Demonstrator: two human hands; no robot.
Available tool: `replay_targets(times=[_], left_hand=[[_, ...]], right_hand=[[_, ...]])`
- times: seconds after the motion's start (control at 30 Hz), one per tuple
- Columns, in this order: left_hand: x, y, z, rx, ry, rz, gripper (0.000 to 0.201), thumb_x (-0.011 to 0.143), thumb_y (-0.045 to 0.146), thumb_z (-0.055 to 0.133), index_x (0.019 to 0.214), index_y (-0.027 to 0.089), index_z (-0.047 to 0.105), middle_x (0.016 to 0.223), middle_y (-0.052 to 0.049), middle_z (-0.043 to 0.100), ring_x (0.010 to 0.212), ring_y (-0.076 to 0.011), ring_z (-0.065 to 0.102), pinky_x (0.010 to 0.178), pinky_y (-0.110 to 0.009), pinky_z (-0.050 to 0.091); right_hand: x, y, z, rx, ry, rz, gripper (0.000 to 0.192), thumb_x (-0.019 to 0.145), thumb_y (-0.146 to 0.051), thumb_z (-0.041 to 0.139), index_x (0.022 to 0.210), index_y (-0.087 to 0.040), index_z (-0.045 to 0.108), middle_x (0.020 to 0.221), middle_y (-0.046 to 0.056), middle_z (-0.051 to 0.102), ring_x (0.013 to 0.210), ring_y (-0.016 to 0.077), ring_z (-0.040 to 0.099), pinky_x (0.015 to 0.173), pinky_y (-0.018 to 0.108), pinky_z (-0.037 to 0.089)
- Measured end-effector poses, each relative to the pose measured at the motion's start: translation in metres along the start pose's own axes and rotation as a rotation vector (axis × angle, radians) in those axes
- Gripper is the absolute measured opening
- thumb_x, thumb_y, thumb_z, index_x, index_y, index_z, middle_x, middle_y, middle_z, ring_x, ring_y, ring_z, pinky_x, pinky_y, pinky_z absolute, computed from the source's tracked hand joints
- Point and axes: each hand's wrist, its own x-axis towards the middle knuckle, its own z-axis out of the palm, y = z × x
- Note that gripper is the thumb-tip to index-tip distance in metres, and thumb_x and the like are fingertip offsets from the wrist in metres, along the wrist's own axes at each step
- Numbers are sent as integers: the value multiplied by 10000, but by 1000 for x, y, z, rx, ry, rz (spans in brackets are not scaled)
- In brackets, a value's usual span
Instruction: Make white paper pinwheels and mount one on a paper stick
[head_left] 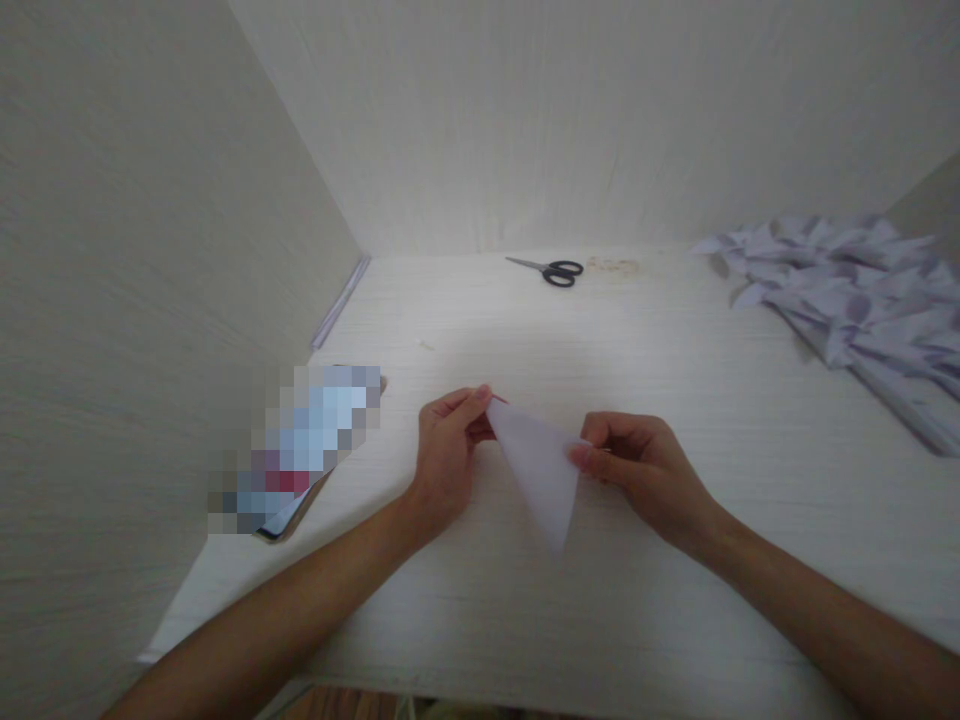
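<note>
A white triangular piece of paper (541, 470) is held up between my two hands over the table, with one point hanging down toward me. My left hand (450, 445) pinches its upper left corner between thumb and fingers. At the upper right corner, the thumb and bent index finger of my right hand (637, 460) are closed on the paper. Whether the sheet is folded in layers is hard to make out.
Black-handled scissors (556, 272) lie by the back wall. Several folded paper pieces (862, 290) are heaped at the right. A phone (315, 450), its screen pixelated, rests at the left near a thin paper strip (341, 303). The table (420, 620) is white.
</note>
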Motion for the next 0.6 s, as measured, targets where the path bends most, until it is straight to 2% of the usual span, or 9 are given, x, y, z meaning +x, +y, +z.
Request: replay_targets(times=[0.1, 0.27, 0.4, 0.5, 0.6], left_hand=[[1, -1, 1, 4, -1, 10, 161, 641, 243, 600, 519, 140, 578, 484, 28, 561, 451, -64, 503, 478, -184, 388], [1, -4, 3, 56, -86, 21, 215, 698, 346, 557, 680, 137, 603, 678, -45, 669, 629, -129, 600, 602, -234, 450], [-4, -3, 5, 64, -116, 21, 250, 725, 376, 526, 701, 139, 603, 715, -52, 679, 643, -129, 605, 632, -238, 452], [-7, -2, 6, 64, -137, 31, 241, 729, 366, 525, 709, 141, 607, 737, -53, 680, 650, -130, 604, 637, -240, 452], [-7, -1, 6, 70, -145, 35, 227, 729, 340, 533, 690, 131, 611, 715, -56, 676, 640, -129, 599, 613, -230, 452]], right_hand=[[0, 1, 2, 19, 18, 2, 308, 597, -340, 661, 470, -163, 442, 431, -59, 379, 415, 54, 317, 394, 205, 207], [1, 4, 2, 32, 67, -27, 279, 609, -312, 664, 479, -160, 470, 426, -52, 415, 418, 59, 344, 407, 211, 227], [1, 8, 2, 24, 79, -41, 268, 628, -314, 654, 496, -160, 480, 434, -49, 424, 426, 63, 357, 421, 216, 240], [0, 8, 3, 22, 73, -39, 272, 631, -318, 651, 495, -161, 475, 434, -49, 422, 426, 64, 360, 423, 215, 245], [-2, 4, 3, 5, 10, -20, 291, 636, -326, 641, 491, -164, 447, 440, -52, 402, 422, 60, 340, 414, 213, 223]])
